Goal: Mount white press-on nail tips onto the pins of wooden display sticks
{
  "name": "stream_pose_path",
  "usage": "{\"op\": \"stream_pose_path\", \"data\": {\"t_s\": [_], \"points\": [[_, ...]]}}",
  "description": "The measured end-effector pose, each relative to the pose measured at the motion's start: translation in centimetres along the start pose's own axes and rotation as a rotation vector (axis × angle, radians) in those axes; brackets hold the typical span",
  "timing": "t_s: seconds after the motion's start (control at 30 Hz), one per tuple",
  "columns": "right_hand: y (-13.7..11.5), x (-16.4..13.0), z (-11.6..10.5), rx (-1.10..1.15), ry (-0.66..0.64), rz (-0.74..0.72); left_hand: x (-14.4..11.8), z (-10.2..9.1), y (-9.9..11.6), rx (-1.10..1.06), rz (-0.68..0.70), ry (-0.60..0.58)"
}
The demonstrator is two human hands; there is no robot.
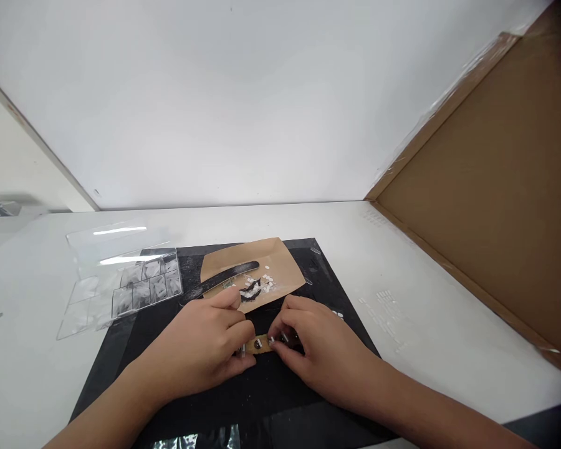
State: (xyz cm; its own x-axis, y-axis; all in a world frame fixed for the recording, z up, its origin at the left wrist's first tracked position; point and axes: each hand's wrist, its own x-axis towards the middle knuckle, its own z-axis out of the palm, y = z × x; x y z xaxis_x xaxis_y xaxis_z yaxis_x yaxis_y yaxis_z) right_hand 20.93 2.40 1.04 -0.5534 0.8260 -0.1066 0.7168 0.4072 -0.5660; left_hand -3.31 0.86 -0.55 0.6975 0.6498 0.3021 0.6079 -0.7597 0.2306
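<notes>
Over the black mat, my left hand is closed on the left end of a short tan strip with dark round spots and small shiny clear pieces on it. My right hand pinches with thumb and forefinger at a small shiny piece by the strip's right part. The fingers hide both ends of the strip. Just beyond the hands, a brown paper tray holds a curved black nail file, small white oval bits and black scraps.
The black mat covers the middle of the white table. An open clear compartment box with clear pieces stands at the left. Clear strips lie on the right. A cardboard panel rises at the right, a white wall behind.
</notes>
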Motion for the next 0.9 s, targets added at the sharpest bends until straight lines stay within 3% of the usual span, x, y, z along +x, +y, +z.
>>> {"op": "stream_pose_path", "data": {"t_s": [0.27,0.5,0.6,0.67,0.7,0.77,0.83,0.9], "points": [[0.2,-0.3,-1.3,0.080,-0.048,-0.027,0.0,-0.4,-0.2,-0.036,-0.016,0.021],[1.1,-0.5,-4.5,0.159,-0.062,-0.060,-0.2,-1.8,-0.7,-0.099,-0.034,0.172],[1.6,0.0,-5.5,0.254,-0.083,-0.113,-0.3,-1.9,-1.4,-0.016,-0.035,0.260],[2.0,0.5,-5.8,0.309,-0.089,-0.122,-0.3,-1.8,-2.1,0.086,-0.106,0.347],[2.2,0.9,-5.7,0.318,-0.070,-0.114,-0.3,-1.6,-2.5,0.136,-0.155,0.376],[2.9,1.7,-5.5,0.259,0.091,-0.059,-0.4,-1.3,-3.3,0.243,-0.269,0.407],[3.8,2.6,-5.2,0.137,0.270,-0.028,-0.4,-0.9,-4.0,0.278,-0.307,0.411],[4.7,3.3,-5.0,0.111,0.331,-0.019,-0.4,-0.5,-4.6,0.286,-0.305,0.386]]}}
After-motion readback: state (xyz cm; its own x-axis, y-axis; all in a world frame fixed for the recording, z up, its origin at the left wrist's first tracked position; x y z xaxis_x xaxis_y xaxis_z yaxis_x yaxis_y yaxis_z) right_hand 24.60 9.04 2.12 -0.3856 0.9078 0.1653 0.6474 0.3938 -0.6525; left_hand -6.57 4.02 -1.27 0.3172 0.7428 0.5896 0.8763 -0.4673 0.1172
